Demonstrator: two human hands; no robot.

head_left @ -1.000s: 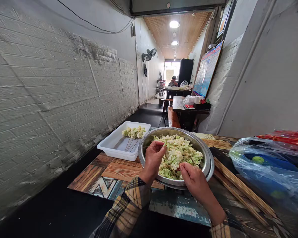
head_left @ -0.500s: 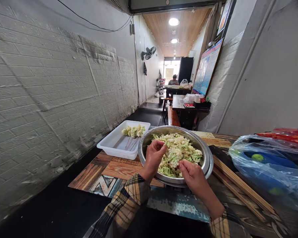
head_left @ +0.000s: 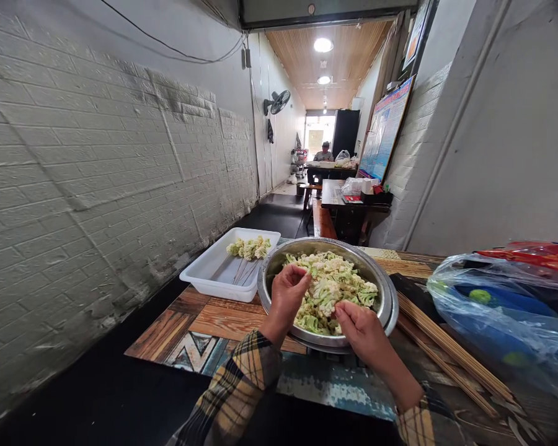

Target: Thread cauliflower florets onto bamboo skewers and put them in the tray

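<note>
A wide metal bowl (head_left: pixel 391 300) full of cut cauliflower (head_left: pixel 337 266) stands in front of me. Over its left side, my left hand (head_left: pixel 288 297) is closed in a pinch, thumb against forefinger; whatever is between the fingertips is too small to name. My right hand (head_left: pixel 360 328) is also closed in a pinch, above the near right rim. Its fingertips meet a cauliflower floret (head_left: pixel 326 303), but what they grip is hidden. Left of the bowl, a white plastic tray (head_left: pixel 204 282) holds skewered cauliflower (head_left: pixel 250 248) with thin sticks pointing toward me.
Bamboo skewers (head_left: pixel 456 344) lie in a bundle right of the bowl on the wood-patterned table (head_left: pixel 223 319). Clear plastic bags (head_left: pixel 497 310) with green and blue contents sit at far right. Farther back are another table (head_left: pixel 332 193), a bench (head_left: pixel 323 220) and a seated person (head_left: pixel 324 153).
The view has shifted very slightly. Both hands keep nearly the same pinched pose over the bowl. The small green piece at the left fingertips shows less now.
</note>
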